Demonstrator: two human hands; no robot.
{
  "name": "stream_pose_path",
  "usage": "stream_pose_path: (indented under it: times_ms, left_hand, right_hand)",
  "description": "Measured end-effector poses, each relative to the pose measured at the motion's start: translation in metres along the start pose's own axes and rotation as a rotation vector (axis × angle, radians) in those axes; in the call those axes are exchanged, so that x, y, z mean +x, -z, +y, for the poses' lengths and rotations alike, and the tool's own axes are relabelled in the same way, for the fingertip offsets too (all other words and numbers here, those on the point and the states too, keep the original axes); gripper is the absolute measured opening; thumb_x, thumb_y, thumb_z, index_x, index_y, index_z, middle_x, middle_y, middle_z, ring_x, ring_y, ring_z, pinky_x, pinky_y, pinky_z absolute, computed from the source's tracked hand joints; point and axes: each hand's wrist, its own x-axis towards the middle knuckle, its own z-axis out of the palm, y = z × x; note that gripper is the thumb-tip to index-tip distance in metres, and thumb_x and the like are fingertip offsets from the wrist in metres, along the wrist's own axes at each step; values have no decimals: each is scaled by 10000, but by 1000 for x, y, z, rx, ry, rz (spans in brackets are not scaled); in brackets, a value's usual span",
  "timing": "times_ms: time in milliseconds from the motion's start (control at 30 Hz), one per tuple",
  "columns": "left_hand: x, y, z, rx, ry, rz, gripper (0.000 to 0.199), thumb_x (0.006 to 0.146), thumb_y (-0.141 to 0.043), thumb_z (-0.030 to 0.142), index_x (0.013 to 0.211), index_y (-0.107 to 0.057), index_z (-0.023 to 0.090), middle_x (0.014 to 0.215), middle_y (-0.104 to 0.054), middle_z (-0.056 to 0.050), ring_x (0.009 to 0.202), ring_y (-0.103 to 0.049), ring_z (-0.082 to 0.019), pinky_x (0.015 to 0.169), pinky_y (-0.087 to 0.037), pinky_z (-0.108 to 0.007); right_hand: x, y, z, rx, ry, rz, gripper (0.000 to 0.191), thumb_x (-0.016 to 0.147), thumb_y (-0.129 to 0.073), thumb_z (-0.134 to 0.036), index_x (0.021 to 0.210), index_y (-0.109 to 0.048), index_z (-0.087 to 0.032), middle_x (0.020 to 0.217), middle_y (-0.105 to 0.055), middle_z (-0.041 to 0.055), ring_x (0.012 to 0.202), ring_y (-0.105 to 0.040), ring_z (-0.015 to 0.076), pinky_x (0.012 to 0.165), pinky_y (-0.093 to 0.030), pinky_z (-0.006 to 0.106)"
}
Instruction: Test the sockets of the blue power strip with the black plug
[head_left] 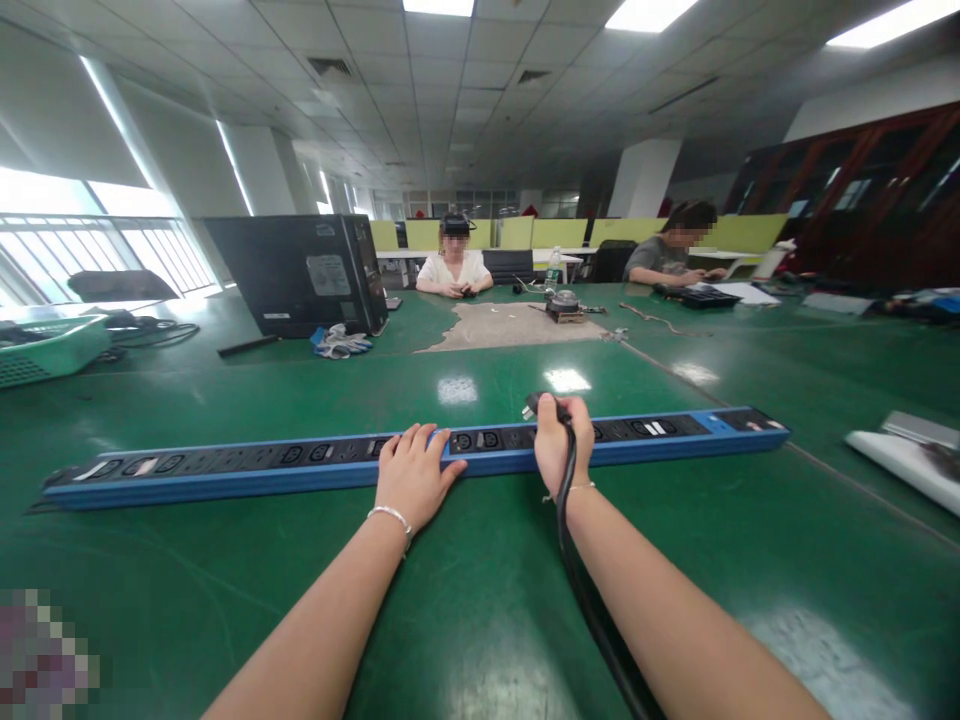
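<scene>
A long blue power strip (pixel 255 488) with a black socket face lies across the green table in front of me. My left hand (pixel 415 475) is laid over its middle, fingers across the top and thumb along the near edge, gripping it. Above the strip, right of its middle, my right hand (pixel 555 445) is closed around a black power plug (pixel 534 403). The plug's metal prongs point left, clear of the sockets. Its thick black cord (pixel 568 530) drops past my wrist and along my forearm toward the bottom of the view.
A black computer case (pixel 300 275) stands at the back left, with gloves (pixel 341 342) beside it. On the far left is a green basket (pixel 52 350). Two people (pixel 454 268) sit across the table. A white object (pixel 911 460) lies at right.
</scene>
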Motion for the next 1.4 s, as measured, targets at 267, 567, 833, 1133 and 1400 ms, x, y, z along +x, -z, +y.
stream_pose_path:
  times_ms: [267,567,833,1133,1400]
  left_hand:
    - [0,2,0,-19,-1,1,455,844,-405,522,1198,-523,262,1276,-546,-61,1210,-436,-255,982,-309,-431]
    - [1,2,-2,-18,-16,4,446,846,-409,514,1191,-526,257,1260,-557,-62,1194,-452,-249,969,-319,-435]
    - [1,1,-3,-20,-32,6,452,851,-390,517,1189,-531,252,1255,-559,-67,1188,-458,-250,963,-326,-445]
    - [2,2,-3,-19,-23,-16,461,850,-391,521,1193,-528,244,1265,-552,-67,1193,-457,-250,977,-322,-448]
    - [1,3,-2,-22,-9,-25,447,854,-389,512,1194,-526,257,1274,-550,-63,1205,-448,-241,992,-313,-434]
  right_hand:
    - [73,72,68,-96,-55,-8,459,700,-499,-638,667,-569,-185,564,-551,-3,564,-486,153,554,-369,273]
    - [82,97,110,-290,-61,-138,423,690,-484,-622,663,-552,-206,592,-574,18,613,-518,187,603,-393,308]
    - [74,97,102,-377,21,-208,300,717,-482,-527,661,-516,-233,606,-593,19,626,-557,191,619,-423,304]
    - [59,99,108,-372,228,-250,281,785,-477,-455,880,-575,-210,993,-677,87,908,-624,228,839,-455,346]
    - [57,98,106,-437,258,-231,312,806,-470,-438,964,-599,-202,987,-680,87,909,-620,231,850,-450,355]
